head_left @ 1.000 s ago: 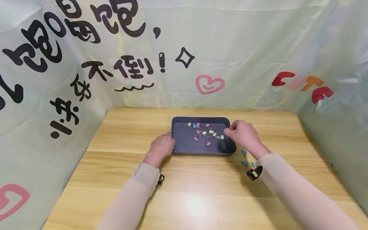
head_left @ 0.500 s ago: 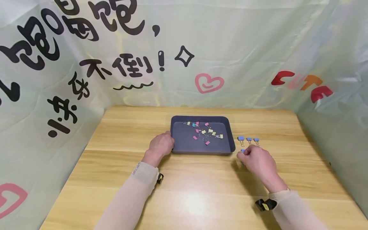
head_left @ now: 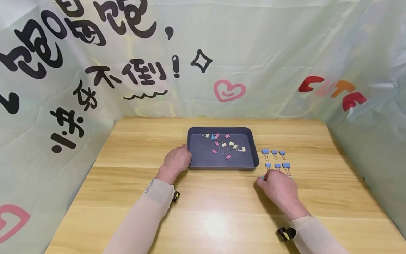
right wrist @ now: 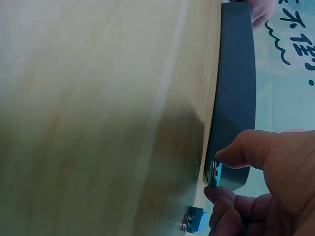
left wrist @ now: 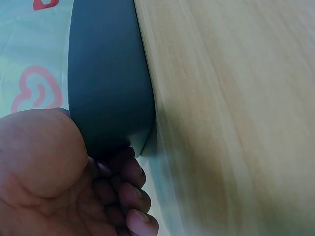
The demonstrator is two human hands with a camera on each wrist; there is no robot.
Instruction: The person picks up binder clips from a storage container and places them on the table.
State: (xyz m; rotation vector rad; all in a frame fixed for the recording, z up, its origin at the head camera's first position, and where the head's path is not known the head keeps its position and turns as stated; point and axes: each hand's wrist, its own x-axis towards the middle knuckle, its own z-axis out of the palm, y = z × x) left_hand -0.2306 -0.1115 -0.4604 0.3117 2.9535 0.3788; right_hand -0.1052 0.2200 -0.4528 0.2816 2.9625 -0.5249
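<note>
My left hand (head_left: 176, 160) grips the left end of the dark grey tray (head_left: 204, 160), fingers curled against its outer side in the left wrist view. To the right of the tray, low over the table, my right hand (head_left: 280, 192) pinches a small teal binder clip (right wrist: 215, 173) between thumb and fingertip. Another teal clip (right wrist: 196, 220) stands beside it in the right wrist view. Just behind the right hand are two rows of blue binder clips (head_left: 274, 152). Inside the tray lie several yellow clips (head_left: 243, 149), several pink clips (head_left: 228, 156) and a blue clip (head_left: 213, 137).
The wooden table (head_left: 203, 204) reaches back to a pale printed curtain (head_left: 269, 53), which also hangs along both sides. A black wrist camera (head_left: 286, 233) sits under the right sleeve, close to the tabletop.
My right hand has gone from above the tray's right end to the table on its right, then slightly nearer the front, uncovering the blue rows. The left hand stays at the tray.
</note>
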